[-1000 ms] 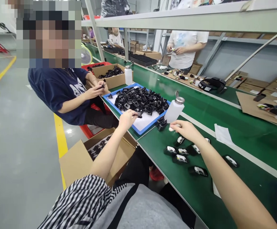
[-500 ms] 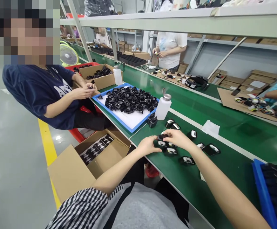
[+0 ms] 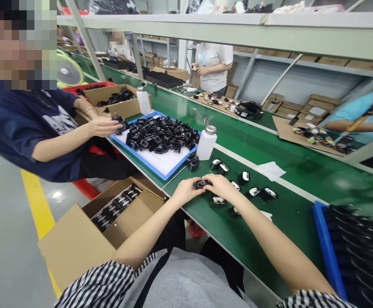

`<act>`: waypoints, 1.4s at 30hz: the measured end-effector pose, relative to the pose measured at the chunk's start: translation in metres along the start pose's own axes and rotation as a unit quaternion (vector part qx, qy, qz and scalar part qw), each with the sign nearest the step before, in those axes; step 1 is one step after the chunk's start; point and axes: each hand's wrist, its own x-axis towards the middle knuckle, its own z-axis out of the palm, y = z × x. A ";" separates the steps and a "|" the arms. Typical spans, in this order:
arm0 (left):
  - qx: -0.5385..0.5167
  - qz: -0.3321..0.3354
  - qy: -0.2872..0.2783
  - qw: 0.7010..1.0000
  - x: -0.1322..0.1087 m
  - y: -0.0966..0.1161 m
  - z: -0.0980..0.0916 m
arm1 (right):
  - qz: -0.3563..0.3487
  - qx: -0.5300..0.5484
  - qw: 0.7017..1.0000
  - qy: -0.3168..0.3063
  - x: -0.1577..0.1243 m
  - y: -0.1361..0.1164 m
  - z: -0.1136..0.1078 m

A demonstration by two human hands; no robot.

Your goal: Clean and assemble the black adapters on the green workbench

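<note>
at bench (image 3: 295, 214) | left hand (image 3: 186, 191) + right hand (image 3: 220, 187): one black part (image 3: 203, 184) | two bottles (image 3: 206, 146)

Both arms reach from the near side toward the middle and converge there. The left forearm (image 3: 149, 231) slants in from the near left, the right forearm (image 3: 266, 237) from the near right, showing more of its length. The left hand (image 3: 188, 190) and right hand (image 3: 220, 186) face each other, close together — fingers bent inward, closed in a shared two-handed hold — with the right hand's back turned upward.
</note>
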 end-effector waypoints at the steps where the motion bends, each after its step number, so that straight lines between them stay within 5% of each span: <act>1: 0.021 -0.002 -0.006 1.000 0.001 0.002 -0.002 | 0.000 -0.015 1.000 -0.020 0.001 0.000 -0.002; 8: 0.301 -0.016 -0.132 0.944 0.023 0.036 -0.022 | 0.022 -0.075 0.993 -0.092 0.014 -0.007 -0.021; 13: 0.304 -0.029 -0.183 0.934 0.037 0.051 -0.030 | 0.007 -0.090 0.987 -0.131 0.027 -0.008 -0.026; 20: 0.262 -0.039 -0.182 0.947 0.031 0.041 -0.027 | -0.010 -0.073 0.982 -0.172 0.033 -0.002 -0.028; 25: 0.209 -0.024 -0.118 0.970 0.011 0.014 -0.041 | 0.009 -0.071 0.985 -0.159 0.036 0.002 -0.027; 29: 0.193 -0.150 0.147 0.958 0.010 -0.019 -0.086 | 0.046 -0.090 0.991 -0.091 0.047 0.008 -0.019; 31: 0.197 -0.202 0.223 0.933 0.015 -0.032 -0.104 | 0.058 -0.098 0.991 -0.065 0.050 0.010 -0.016; 42: 0.247 -0.262 0.191 0.913 0.035 -0.044 -0.107 | 0.064 -0.017 0.995 0.075 0.017 0.029 -0.023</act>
